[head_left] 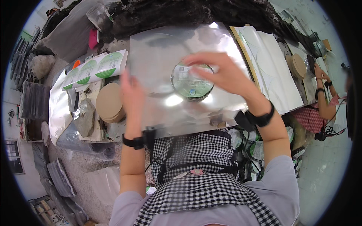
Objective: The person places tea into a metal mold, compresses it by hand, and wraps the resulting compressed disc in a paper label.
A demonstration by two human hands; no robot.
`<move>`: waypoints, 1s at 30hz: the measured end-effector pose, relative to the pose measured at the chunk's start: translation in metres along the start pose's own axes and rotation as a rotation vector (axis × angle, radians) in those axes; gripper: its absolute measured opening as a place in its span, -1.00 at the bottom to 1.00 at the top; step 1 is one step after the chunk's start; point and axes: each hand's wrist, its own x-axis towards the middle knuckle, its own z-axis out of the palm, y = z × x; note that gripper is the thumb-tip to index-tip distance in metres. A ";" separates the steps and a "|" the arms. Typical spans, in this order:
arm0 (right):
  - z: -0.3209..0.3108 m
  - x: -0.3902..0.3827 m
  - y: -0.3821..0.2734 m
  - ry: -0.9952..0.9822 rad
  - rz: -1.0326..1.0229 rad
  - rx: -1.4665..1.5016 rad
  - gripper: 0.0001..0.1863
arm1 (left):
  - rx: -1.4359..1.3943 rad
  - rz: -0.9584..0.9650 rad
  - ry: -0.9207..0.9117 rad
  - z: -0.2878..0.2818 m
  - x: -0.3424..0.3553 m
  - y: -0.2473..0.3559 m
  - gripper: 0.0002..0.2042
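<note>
A round, flat package [192, 83] with a green and white label and a dark crinkled rim lies on a shiny metal sheet [154, 52] in front of me. Over its upper right edge arches my right hand [220, 71], thumb and fingers apart; whether a fingertip touches the label, I cannot tell. My left hand [132, 96] is blurred at the sheet's left edge, its fingers stretched out and nothing visible in them. Right beside it are a stack of round brown cardboard discs [109, 101] and a strip of printed green and white round labels [94, 69].
White label sheets [269, 64] lie right of the metal sheet, with more brown discs [296, 67] beyond. Dark bundled material [158, 15] lines the back. A stone [86, 117] stands at left. Several round packages [258, 150] are piled below right. Another person's hands [319, 71] show at far right.
</note>
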 end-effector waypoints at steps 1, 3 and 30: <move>-0.007 -0.004 -0.021 0.155 0.008 0.017 -0.69 | -0.195 -0.167 0.110 -0.008 0.009 -0.033 -0.61; -0.005 0.010 0.002 0.260 0.144 -0.151 -0.59 | -0.397 -0.323 0.106 0.017 0.011 -0.071 -0.48; 0.079 0.109 0.145 0.005 -0.144 -0.754 -0.31 | 0.457 0.538 -0.807 -0.011 -0.048 -0.074 -0.64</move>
